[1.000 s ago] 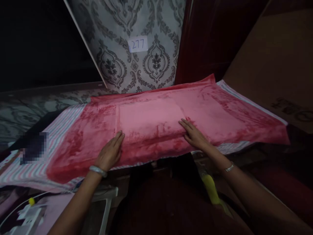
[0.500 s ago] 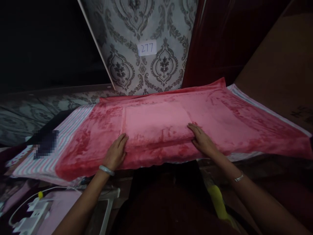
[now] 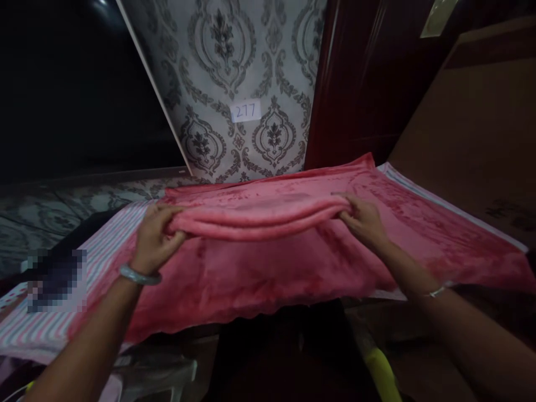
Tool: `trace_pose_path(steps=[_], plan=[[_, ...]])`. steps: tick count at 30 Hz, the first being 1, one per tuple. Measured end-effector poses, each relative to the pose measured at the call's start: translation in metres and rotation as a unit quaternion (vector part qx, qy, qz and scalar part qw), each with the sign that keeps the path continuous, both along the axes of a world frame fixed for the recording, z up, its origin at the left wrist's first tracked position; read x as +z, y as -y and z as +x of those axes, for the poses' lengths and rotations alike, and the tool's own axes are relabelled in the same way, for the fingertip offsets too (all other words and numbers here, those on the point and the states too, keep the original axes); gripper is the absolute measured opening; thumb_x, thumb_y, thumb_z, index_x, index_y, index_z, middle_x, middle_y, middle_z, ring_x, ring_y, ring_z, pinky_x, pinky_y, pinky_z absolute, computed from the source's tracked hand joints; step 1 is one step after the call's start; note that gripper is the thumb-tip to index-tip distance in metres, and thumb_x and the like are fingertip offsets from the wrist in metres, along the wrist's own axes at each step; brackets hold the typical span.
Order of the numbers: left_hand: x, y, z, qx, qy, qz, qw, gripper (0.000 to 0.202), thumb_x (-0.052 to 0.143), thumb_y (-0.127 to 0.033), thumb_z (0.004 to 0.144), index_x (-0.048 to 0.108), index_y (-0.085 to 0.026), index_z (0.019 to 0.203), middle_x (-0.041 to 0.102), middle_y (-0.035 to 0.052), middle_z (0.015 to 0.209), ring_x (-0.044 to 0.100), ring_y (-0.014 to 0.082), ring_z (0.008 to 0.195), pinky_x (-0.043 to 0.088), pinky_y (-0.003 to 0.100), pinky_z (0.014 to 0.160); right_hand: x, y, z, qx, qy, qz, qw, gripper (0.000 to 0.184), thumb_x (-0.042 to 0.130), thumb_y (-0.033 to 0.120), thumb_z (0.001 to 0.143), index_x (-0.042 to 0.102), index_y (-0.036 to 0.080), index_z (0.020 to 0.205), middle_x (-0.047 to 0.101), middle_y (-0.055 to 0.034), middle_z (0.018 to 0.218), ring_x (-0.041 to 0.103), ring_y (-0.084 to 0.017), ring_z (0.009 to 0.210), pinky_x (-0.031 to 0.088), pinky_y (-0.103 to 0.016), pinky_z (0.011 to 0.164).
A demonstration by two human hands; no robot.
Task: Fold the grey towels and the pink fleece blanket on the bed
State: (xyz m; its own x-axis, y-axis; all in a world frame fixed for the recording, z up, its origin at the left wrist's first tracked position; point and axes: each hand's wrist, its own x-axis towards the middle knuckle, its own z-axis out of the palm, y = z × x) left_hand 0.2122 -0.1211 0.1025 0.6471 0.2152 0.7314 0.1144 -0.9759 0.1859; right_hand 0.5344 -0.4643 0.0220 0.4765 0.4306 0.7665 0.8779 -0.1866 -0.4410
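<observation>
A folded pink plush cloth (image 3: 259, 220) hangs level just above a larger pink-red plush blanket (image 3: 268, 279) spread over the table. My left hand (image 3: 157, 234), with a pale bangle at the wrist, grips the left end of the folded cloth between thumb and fingers. At the opposite end, my right hand (image 3: 363, 220) pinches it the same way. Two thick layers show along the cloth's near edge, sagging slightly in the middle. What kind of cloth it is, I cannot tell exactly.
Striped fabric (image 3: 100, 234) shows under the blanket at left. A dark screen (image 3: 84, 84) stands behind on the left, and a brown box (image 3: 473, 128) at right. Below the near edge are a pale plastic stool (image 3: 167, 371) and a yellow-green object (image 3: 383, 374).
Both hands lay flat on the folded cloth; now they grip its ends and have raised it off the blanket. The view has tilted up slightly.
</observation>
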Motion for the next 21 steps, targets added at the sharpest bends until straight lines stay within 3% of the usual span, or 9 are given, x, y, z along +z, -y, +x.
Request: trace_pose_path(steps=[2,4,6,8,11,14,16,18,21], plan=[[0.043,-0.006,0.014,0.004,0.053,-0.077,0.996,0.034,0.06,-0.033,0.069,0.066,-0.019,0.1,0.066,0.0043,0.095,0.061,0.0227,0.091,0.051,0.039,0.089,0.048,-0.003,0.006,-0.003,-0.023,0.057,0.998,0.025,0.057,0.026,0.082,0.066,0.025,0.106,0.071,-0.0041,0.102,0.067,-0.025,0.095,0.056,-0.044,0.087],[0.077,-0.014,0.029,-0.01,0.096,-0.19,0.977,0.038,0.065,-0.034,0.067,0.065,-0.018,0.101,0.066,0.0024,0.095,0.059,0.018,0.085,0.051,0.033,0.082,0.091,-0.006,0.012,0.015,-0.048,0.119,0.992,0.023,0.061,0.029,0.083,0.066,0.026,0.105,0.069,-0.0031,0.102,0.065,-0.023,0.095,0.055,-0.04,0.087],[0.097,-0.025,0.046,-0.023,0.119,-0.277,0.953,0.042,0.067,-0.038,0.07,0.064,-0.016,0.105,0.066,0.0026,0.096,0.057,0.0148,0.081,0.05,0.028,0.075,0.119,-0.012,0.022,0.037,-0.086,0.157,0.983,0.025,0.064,0.032,0.083,0.065,0.025,0.107,0.069,-0.0032,0.105,0.064,-0.021,0.096,0.054,-0.037,0.088],[0.1,-0.038,0.065,-0.022,0.106,-0.314,0.943,0.044,0.062,-0.043,0.079,0.062,-0.012,0.11,0.066,0.0036,0.098,0.057,0.0135,0.084,0.049,0.027,0.077,0.126,-0.021,0.036,0.045,-0.128,0.159,0.978,0.027,0.066,0.035,0.084,0.066,0.022,0.109,0.069,-0.0036,0.106,0.064,-0.02,0.096,0.053,-0.036,0.089],[0.075,-0.054,0.093,0.01,-0.011,-0.349,0.937,0.043,0.052,-0.042,0.089,0.06,-0.006,0.11,0.066,0.0039,0.094,0.059,0.0136,0.088,0.05,0.031,0.084,0.095,-0.04,0.064,0.025,-0.204,0.113,0.972,0.027,0.063,0.039,0.088,0.068,0.02,0.106,0.07,-0.0049,0.103,0.065,-0.02,0.094,0.055,-0.037,0.086],[0.03,-0.064,0.117,0.086,-0.147,-0.383,0.908,0.036,0.061,-0.038,0.08,0.064,-0.008,0.1,0.068,0.0065,0.082,0.065,0.0204,0.08,0.056,0.038,0.079,0.04,-0.058,0.087,-0.037,-0.307,-0.008,0.951,0.027,0.058,0.038,0.09,0.069,0.017,0.102,0.072,-0.0077,0.094,0.068,-0.022,0.084,0.058,-0.039,0.079],[0.004,-0.068,0.131,0.118,-0.179,-0.381,0.899,0.036,0.066,-0.032,0.073,0.065,-0.01,0.101,0.07,0.0112,0.085,0.069,0.0286,0.089,0.057,0.044,0.083,0.01,-0.067,0.096,-0.081,-0.341,-0.07,0.934,0.028,0.059,0.036,0.089,0.07,0.015,0.105,0.072,-0.01,0.091,0.07,-0.024,0.084,0.058,-0.043,0.081],[-0.013,-0.066,0.144,0.123,-0.184,-0.365,0.904,0.042,0.065,-0.026,0.072,0.065,-0.011,0.111,0.072,0.0149,0.102,0.065,0.0324,0.113,0.052,0.046,0.099,-0.005,-0.078,0.098,-0.096,-0.322,-0.09,0.938,0.034,0.06,0.035,0.088,0.069,0.016,0.114,0.073,-0.0127,0.1,0.07,-0.028,0.096,0.056,-0.047,0.09],[-0.027,-0.049,0.162,0.1,-0.212,-0.298,0.925,0.05,0.059,-0.026,0.081,0.06,-0.014,0.13,0.066,0.0129,0.13,0.05,0.0273,0.137,0.037,0.04,0.116,-0.005,-0.103,0.086,-0.051,-0.205,-0.139,0.967,0.045,0.053,0.038,0.093,0.065,0.018,0.131,0.068,-0.0149,0.127,0.062,-0.03,0.118,0.048,-0.048,0.105]])
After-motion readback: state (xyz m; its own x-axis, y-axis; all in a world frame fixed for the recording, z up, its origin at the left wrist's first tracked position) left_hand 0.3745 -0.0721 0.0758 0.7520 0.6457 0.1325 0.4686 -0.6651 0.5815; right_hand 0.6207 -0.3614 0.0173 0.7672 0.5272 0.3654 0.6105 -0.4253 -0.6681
